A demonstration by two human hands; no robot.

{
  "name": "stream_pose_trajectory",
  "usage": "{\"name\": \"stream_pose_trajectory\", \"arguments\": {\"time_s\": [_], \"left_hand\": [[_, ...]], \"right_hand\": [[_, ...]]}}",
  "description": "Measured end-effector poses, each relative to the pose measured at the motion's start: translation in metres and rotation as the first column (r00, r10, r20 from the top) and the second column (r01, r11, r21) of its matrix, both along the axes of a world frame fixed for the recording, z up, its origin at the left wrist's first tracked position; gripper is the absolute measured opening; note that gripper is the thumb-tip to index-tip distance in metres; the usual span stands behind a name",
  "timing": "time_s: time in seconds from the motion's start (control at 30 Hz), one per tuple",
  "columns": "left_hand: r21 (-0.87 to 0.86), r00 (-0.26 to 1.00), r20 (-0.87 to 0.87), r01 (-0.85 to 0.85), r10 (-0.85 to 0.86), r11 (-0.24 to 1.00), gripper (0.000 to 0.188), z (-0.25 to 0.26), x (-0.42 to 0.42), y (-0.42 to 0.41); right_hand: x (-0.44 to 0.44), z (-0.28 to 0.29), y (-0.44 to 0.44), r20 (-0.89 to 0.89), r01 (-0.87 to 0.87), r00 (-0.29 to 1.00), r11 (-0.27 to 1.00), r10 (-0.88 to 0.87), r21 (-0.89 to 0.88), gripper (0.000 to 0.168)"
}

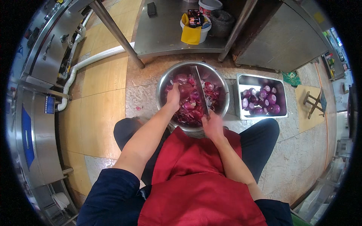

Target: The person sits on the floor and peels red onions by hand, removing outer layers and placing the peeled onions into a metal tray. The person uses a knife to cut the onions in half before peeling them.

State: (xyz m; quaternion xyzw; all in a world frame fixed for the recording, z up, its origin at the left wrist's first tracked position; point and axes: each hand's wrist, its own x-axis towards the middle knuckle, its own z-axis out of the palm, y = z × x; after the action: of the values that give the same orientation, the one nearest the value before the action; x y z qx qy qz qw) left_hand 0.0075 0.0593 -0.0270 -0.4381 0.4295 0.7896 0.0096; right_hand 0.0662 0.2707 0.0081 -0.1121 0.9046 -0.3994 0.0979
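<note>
A round steel bowl (226, 108) on the floor holds red onions and many loose purple skins (188, 116). Over its left side, my left hand (173, 96) grips a red onion (186, 90), with the fingers partly hidden behind it. My right hand (212, 124), slightly blurred, is closed around the handle of a knife. The long blade (200, 89) points away from me across the bowl, to the right of the held onion. Right of the bowl, a rectangular steel pan (242, 115) contains several peeled purple onions (265, 99) with pale cut ends.
Ahead is a low steel shelf (167, 34) with a white bucket (205, 35), a yellow cloth (191, 35) and a dark stone-like mortar (222, 24). A folding stool (315, 103) stands at right. White drain pipe (96, 56) runs along the left floor.
</note>
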Motion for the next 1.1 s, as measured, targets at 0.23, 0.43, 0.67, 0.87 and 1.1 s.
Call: {"name": "stream_pose_trajectory", "arguments": {"time_s": [0.23,0.43,0.67,0.87,1.1], "left_hand": [[-0.325,0.983,0.184,0.074,-0.014,0.943,0.075,-0.088,-0.007,-0.015],[-0.545,0.942,0.335,0.208,-0.017,0.812,0.067,-0.05,0.003,-0.001],[-0.718,0.968,0.251,0.183,0.005,0.671,0.061,-0.047,0.012,-0.002],[-0.596,0.995,0.096,0.05,0.01,0.801,0.055,-0.047,-0.001,-0.021],[0.236,0.986,-0.104,-0.106,0.134,0.966,0.046,-0.064,0.003,-0.049]], "right_hand": [[0.007,0.002,-0.023,0.045,-0.115,0.993,0.991,0.112,0.074,0.043],[0.004,-0.01,-0.035,0.069,-0.127,0.99,0.987,0.121,0.095,0.042],[-0.034,-0.074,-0.074,0.051,-0.118,0.992,0.987,0.113,0.108,0.028],[-0.075,-0.096,-0.062,0.263,0.063,0.964,0.994,-0.038,-0.089,0.024],[-0.08,-0.001,-0.008,0.628,0.24,0.761,0.831,0.16,-0.502,0.008]]}}
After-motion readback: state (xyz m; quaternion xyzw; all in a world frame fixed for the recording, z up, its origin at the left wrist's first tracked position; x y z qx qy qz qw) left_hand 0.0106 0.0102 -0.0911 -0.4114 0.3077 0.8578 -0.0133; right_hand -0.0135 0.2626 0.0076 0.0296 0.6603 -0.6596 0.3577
